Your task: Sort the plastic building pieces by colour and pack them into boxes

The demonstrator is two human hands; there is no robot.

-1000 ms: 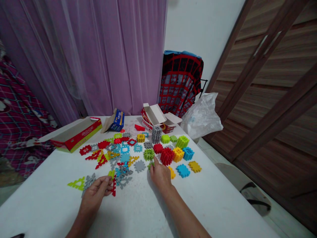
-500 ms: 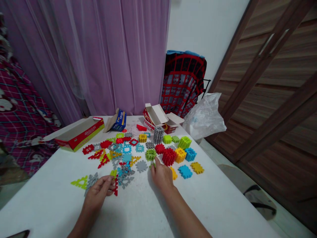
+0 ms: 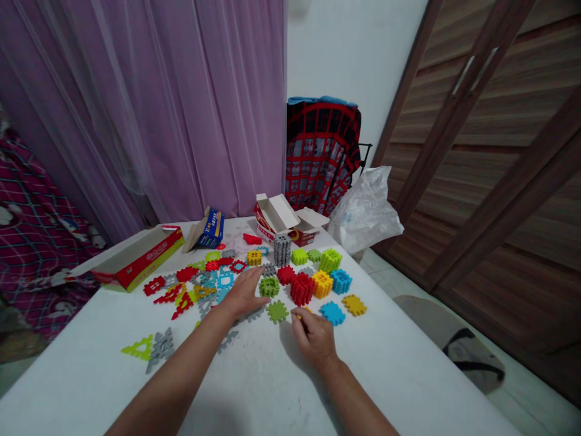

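Observation:
Colourful plastic interlocking tiles lie scattered on a white table point(image 3: 399, 363). My left hand point(image 3: 242, 293) reaches forward over the flat tiles, fingers stretched out toward a small green cube point(image 3: 269, 286). My right hand point(image 3: 313, 336) rests on the table with fingers curled, pinching a yellow tile point(image 3: 300, 313) that is mostly hidden under it. A flat green tile point(image 3: 277, 311) lies between the two hands. Beyond stand built cubes: red point(image 3: 301, 288), yellow point(image 3: 322, 283), blue point(image 3: 341, 281), lime point(image 3: 330, 260), and a grey tower point(image 3: 282, 249).
Open cardboard boxes stand at the back: a long red one point(image 3: 136, 261), a blue one point(image 3: 209, 227) and a red-and-white one point(image 3: 284, 217). A white plastic bag point(image 3: 365, 212) hangs off the far right corner. A lime triangle point(image 3: 138, 348) and grey pieces point(image 3: 160, 348) lie at the left.
My left hand left the pieces near the front and reached forward to the green cube. My right hand drew back slightly to the yellow tile; the flat green tile now lies uncovered.

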